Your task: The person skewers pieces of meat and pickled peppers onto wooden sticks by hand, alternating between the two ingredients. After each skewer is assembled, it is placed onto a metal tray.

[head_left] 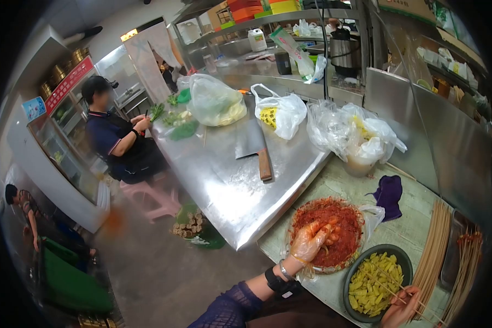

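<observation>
the left hand [310,241], in a thin clear glove, dips its bent fingers into a broad mass of red paste [341,218]; whether they pinch anything there cannot be told. the right hand [403,307], bare and partly cut off by the lower edge, has its thumb and fingers drawn together on thin sticks [394,296] that reach over a dark bowl [348,292] of green pieces [373,284]. this bowl sits at four to five o'clock from the paste, just beside it. at two o'clock from the bowl lies a bundle of pale skewers [434,246], with more skewers, reddish at their upper ends [469,240], beyond. a dark purple cloth [388,197] lies at two o'clock from the paste. at eleven o'clock from it, a cleaver [251,143] with a wooden handle rests on a steel table [218,180]; a white bag [283,113] is at one o'clock from the cleaver, a bulging clear bag [216,101] at eleven. toward nine to ten o'clock of the view, a seated person [115,128] holds green herbs [157,112].
</observation>
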A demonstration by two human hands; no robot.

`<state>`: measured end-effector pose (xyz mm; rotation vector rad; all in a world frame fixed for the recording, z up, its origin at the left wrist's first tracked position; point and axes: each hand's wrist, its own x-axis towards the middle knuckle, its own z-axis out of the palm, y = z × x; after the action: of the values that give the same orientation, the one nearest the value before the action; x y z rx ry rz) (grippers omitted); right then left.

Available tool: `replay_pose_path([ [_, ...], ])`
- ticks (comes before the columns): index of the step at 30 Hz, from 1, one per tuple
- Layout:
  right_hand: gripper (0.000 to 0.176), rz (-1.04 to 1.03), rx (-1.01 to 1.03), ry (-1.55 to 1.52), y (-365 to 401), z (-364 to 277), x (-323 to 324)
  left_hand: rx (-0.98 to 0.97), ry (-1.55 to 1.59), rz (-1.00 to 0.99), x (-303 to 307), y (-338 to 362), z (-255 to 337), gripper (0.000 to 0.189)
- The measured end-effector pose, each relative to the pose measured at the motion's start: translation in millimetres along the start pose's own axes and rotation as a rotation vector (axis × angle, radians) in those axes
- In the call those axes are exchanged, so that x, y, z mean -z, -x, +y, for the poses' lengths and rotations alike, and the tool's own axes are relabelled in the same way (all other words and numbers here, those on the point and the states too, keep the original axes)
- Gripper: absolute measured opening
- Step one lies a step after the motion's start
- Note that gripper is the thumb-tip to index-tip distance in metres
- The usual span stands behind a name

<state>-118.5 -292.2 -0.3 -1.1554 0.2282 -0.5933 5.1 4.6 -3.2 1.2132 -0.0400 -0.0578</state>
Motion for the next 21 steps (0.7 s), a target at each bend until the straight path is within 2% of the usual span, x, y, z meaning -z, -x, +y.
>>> replay_pose_path([
  [14,0.029,-0.029,0.045,-0.032,-0.3,4.4,6.6,-0.037,-0.04,-0.059,9.8,2.0,-11.9,0.034],
  [17,0.028,-0.044,0.076,0.003,0.8,-0.4,0.2,-0.078,0.05,0.014,1.3,2.8,-9.0,0.027],
  [21,0.027,-0.03,0.086,0.009,-0.3,5.1,4.7,-0.043,0.008,-0.036,7.8,1.6,-16.9,0.027],
])
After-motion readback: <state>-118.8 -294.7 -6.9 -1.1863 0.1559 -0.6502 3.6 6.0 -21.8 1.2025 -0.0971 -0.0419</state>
